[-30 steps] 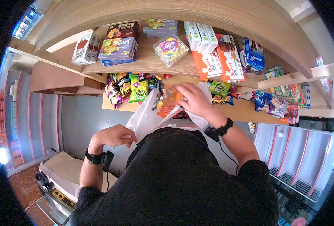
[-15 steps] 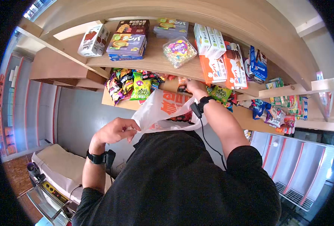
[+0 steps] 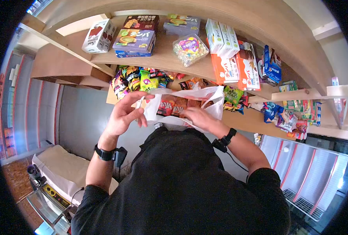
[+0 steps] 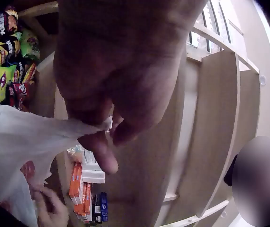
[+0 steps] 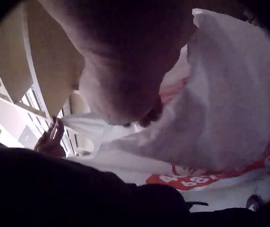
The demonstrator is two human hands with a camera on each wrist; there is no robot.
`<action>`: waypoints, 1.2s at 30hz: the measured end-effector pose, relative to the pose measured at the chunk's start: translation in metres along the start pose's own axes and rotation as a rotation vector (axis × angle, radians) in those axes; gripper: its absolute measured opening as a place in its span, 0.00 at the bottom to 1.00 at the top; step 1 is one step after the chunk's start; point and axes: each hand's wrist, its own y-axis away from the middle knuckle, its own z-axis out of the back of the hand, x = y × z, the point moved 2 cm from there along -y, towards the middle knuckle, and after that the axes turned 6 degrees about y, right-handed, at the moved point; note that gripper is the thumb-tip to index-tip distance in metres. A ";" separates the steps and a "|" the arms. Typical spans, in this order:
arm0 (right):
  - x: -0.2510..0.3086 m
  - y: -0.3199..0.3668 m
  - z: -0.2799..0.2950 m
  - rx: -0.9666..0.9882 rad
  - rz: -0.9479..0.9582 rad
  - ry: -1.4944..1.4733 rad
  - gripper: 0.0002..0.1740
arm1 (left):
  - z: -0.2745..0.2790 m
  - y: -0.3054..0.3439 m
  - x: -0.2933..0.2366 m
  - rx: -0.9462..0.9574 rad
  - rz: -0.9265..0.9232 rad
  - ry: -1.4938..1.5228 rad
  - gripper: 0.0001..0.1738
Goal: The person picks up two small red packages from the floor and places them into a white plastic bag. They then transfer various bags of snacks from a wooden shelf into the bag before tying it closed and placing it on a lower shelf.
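A white plastic bag [image 3: 152,111] with red print hangs open against the person's front, below the shelf. Inside its mouth lie several red-and-brown snack packs [image 3: 166,106]. At the bag's left side, the left hand [image 3: 123,113] pinches the rim; the left wrist view shows the bag's pulled-up corner [image 4: 85,126] between thumb and fingers. The right hand [image 3: 202,118] reaches over the near right rim, fingers bent down beside the packs. Its fingertips are hidden among them, and I cannot tell whether it holds one. In the right wrist view bag plastic [image 5: 229,94] surrounds that hand.
Snack bags [image 3: 148,81] crowd the lower shelf beyond the plastic bag, with another green bag [image 3: 232,96] to the right. Above, the upper shelf carries biscuit boxes [image 3: 134,41], a clear candy tub [image 3: 190,49] and orange-white boxes [image 3: 225,69]. Its front edge overhangs the bag's far side.
The right hand went from the bag out to packs on the lower shelf, then back into the bag's mouth. The left hand rose, lifting the left rim, and the mouth is wider.
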 end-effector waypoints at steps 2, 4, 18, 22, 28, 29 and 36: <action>-0.019 0.008 0.001 0.417 -0.333 0.162 0.19 | -0.005 -0.006 -0.002 0.024 -0.032 0.031 0.25; -0.044 0.030 0.003 0.489 -0.577 0.326 0.24 | -0.006 -0.008 -0.003 0.033 -0.031 0.030 0.25; -0.054 -0.023 -0.035 0.398 -0.461 0.258 0.12 | -0.010 0.000 0.010 0.083 0.040 0.051 0.24; -0.157 0.000 -0.128 0.343 -0.687 0.278 0.20 | -0.018 0.003 0.000 0.051 0.030 -0.024 0.24; -0.169 0.062 -0.102 0.131 -0.893 0.038 0.32 | -0.021 0.012 0.005 0.019 0.054 -0.024 0.25; -0.171 0.067 -0.102 0.125 -0.917 -0.067 0.32 | -0.022 0.013 0.003 0.013 0.062 -0.032 0.25; -0.166 0.060 -0.100 0.058 -0.956 -0.364 0.31 | -0.022 0.006 0.003 0.029 0.068 -0.015 0.25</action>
